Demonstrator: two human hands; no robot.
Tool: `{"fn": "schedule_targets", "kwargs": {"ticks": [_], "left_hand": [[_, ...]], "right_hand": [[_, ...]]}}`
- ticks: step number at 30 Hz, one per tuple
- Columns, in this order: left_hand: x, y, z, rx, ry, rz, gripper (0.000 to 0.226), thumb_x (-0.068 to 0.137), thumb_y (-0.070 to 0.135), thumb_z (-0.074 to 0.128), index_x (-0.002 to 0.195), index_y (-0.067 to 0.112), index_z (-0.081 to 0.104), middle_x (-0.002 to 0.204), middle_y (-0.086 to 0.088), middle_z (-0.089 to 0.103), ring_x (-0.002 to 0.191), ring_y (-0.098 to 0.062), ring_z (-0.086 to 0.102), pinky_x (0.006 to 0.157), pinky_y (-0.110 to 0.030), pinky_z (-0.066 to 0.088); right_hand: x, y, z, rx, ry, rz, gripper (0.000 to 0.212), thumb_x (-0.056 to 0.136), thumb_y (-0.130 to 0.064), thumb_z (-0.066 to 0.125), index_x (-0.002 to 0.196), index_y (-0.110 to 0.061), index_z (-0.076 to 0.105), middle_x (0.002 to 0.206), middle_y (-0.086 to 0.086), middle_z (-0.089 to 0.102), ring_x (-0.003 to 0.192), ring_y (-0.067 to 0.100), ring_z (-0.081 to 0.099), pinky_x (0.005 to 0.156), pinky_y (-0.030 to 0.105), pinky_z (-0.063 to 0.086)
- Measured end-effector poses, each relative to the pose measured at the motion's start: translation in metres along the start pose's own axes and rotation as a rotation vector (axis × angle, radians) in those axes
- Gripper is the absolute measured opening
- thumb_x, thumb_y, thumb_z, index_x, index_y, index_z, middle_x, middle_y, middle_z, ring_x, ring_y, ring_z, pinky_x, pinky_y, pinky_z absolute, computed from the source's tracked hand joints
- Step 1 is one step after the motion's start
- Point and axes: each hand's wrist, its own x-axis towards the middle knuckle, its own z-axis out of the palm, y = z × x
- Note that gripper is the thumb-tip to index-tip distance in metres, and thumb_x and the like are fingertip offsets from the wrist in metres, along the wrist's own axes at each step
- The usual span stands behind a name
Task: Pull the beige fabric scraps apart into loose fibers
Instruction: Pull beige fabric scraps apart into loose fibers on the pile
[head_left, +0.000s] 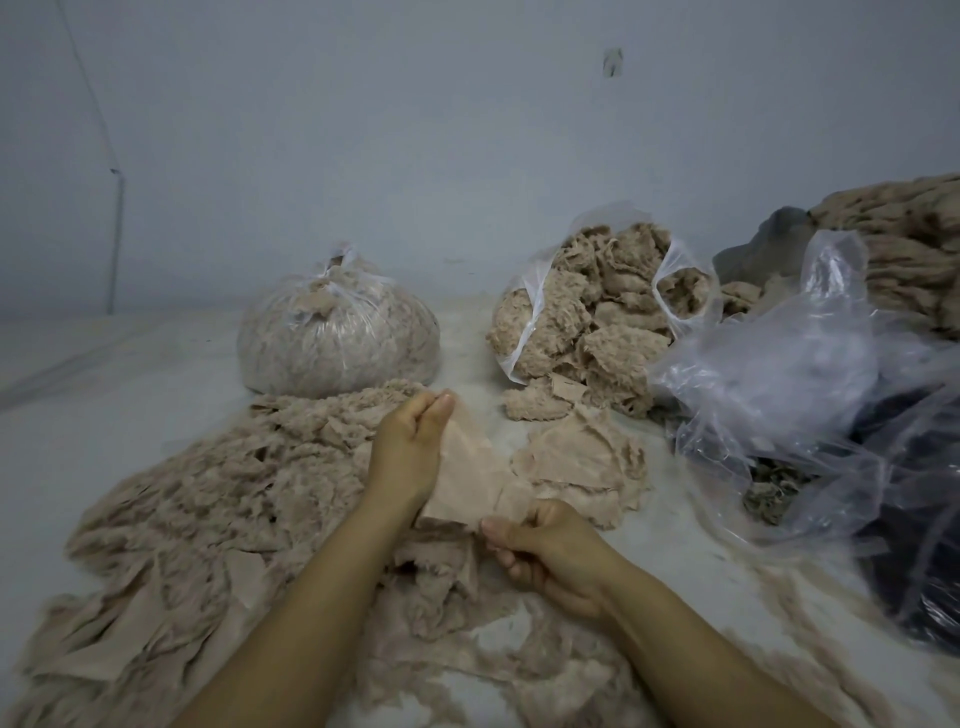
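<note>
A beige fabric scrap (465, 475) is stretched between both hands above the floor. My left hand (410, 449) pinches its far upper edge. My right hand (545, 545) grips its near lower corner with curled fingers. A wide heap of loose beige fibers and scraps (208, 499) spreads to the left and under my forearms. A smaller pile of flat beige scraps (587, 462) lies just right of the held piece.
A tied clear bag of fibers (337, 338) sits behind the heap. An open clear bag of scraps (592, 312) stands at centre right. Crumpled empty plastic (789, 364) and a dark bag (914, 571) crowd the right side. A pale wall rises behind.
</note>
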Motion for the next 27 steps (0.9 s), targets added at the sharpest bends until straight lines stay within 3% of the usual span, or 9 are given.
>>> {"fn": "schedule_targets", "kwargs": {"ticks": [5, 7, 8, 11, 14, 17, 20, 24, 27], "left_hand": [[0.014, 0.003, -0.015, -0.058, 0.120, -0.080, 0.016, 0.097, 0.016, 0.050, 0.096, 0.012, 0.065, 0.086, 0.005, 0.063, 0.080, -0.009, 0.055, 0.073, -0.021, 0.045], [0.017, 0.006, -0.020, -0.005, 0.079, -0.063, 0.017, 0.098, 0.018, 0.050, 0.100, 0.013, 0.066, 0.087, 0.007, 0.064, 0.082, -0.009, 0.057, 0.071, -0.014, 0.045], [0.016, 0.007, -0.019, 0.025, 0.042, -0.049, 0.018, 0.098, 0.018, 0.050, 0.101, 0.012, 0.066, 0.087, 0.005, 0.064, 0.081, -0.009, 0.057, 0.071, -0.015, 0.045], [0.009, 0.011, -0.009, 0.017, -0.055, -0.022, 0.021, 0.097, 0.019, 0.050, 0.087, 0.009, 0.064, 0.080, -0.001, 0.061, 0.075, -0.011, 0.054, 0.071, -0.027, 0.043], [0.007, 0.009, 0.007, -0.005, -0.087, -0.012, 0.031, 0.096, 0.020, 0.051, 0.067, 0.013, 0.056, 0.064, 0.002, 0.051, 0.060, -0.007, 0.046, 0.061, -0.029, 0.039], [0.015, 0.000, 0.019, -0.009, -0.033, -0.046, 0.032, 0.096, 0.023, 0.053, 0.073, 0.001, 0.057, 0.065, -0.004, 0.051, 0.061, -0.013, 0.046, 0.059, -0.030, 0.038], [0.027, -0.012, 0.034, 0.050, -0.046, -0.079, 0.039, 0.096, 0.026, 0.052, 0.078, -0.009, 0.054, 0.064, -0.008, 0.046, 0.060, -0.016, 0.041, 0.059, -0.030, 0.034], [0.040, -0.032, 0.054, 0.071, -0.142, -0.184, 0.034, 0.097, 0.020, 0.050, 0.068, 0.003, 0.052, 0.060, -0.006, 0.048, 0.051, -0.018, 0.040, 0.054, -0.029, 0.033], [0.040, -0.044, 0.045, 0.058, -0.197, -0.296, 0.031, 0.098, 0.011, 0.047, 0.068, 0.010, 0.054, 0.059, -0.004, 0.055, 0.043, -0.016, 0.041, 0.043, -0.022, 0.035]], "right_hand": [[-0.007, 0.000, -0.013, -0.314, -0.150, 0.112, 0.011, 0.082, -0.003, 0.070, 0.073, -0.010, 0.071, 0.053, -0.001, 0.061, 0.044, 0.005, 0.053, 0.043, 0.015, 0.044], [-0.009, -0.004, -0.014, -0.405, -0.206, 0.127, 0.004, 0.082, -0.016, 0.073, 0.085, -0.013, 0.073, 0.064, -0.002, 0.066, 0.050, 0.004, 0.055, 0.044, 0.016, 0.045], [-0.008, -0.005, -0.013, -0.399, -0.182, 0.099, 0.020, 0.080, -0.029, 0.074, 0.093, -0.015, 0.072, 0.073, -0.001, 0.067, 0.053, 0.005, 0.056, 0.045, 0.017, 0.045], [0.000, -0.008, -0.005, -0.083, -0.047, 0.057, 0.060, 0.067, -0.057, 0.067, 0.107, -0.013, 0.065, 0.088, 0.005, 0.069, 0.069, 0.014, 0.061, 0.059, 0.026, 0.052], [0.007, -0.011, 0.002, 0.249, 0.042, -0.013, 0.033, 0.074, -0.033, 0.071, 0.091, -0.005, 0.066, 0.075, 0.010, 0.069, 0.069, 0.018, 0.067, 0.065, 0.032, 0.059], [0.017, -0.024, -0.011, 0.409, 0.282, -0.122, 0.012, 0.087, -0.011, 0.063, 0.080, -0.004, 0.056, 0.047, 0.003, 0.053, 0.038, 0.009, 0.052, 0.041, 0.021, 0.050], [0.026, -0.044, -0.035, 0.228, 0.479, -0.206, 0.016, 0.088, -0.015, 0.065, 0.076, -0.006, 0.060, 0.048, 0.002, 0.054, 0.035, 0.009, 0.046, 0.033, 0.017, 0.038], [0.042, -0.062, -0.066, -0.099, 0.679, -0.231, 0.018, 0.086, -0.023, 0.071, 0.074, -0.010, 0.068, 0.041, -0.003, 0.048, 0.033, 0.006, 0.038, 0.035, 0.017, 0.033], [0.051, -0.065, -0.090, -0.222, 0.792, -0.240, 0.023, 0.087, -0.028, 0.070, 0.079, -0.007, 0.072, 0.051, 0.000, 0.054, 0.047, 0.015, 0.047, 0.048, 0.024, 0.040]]}}
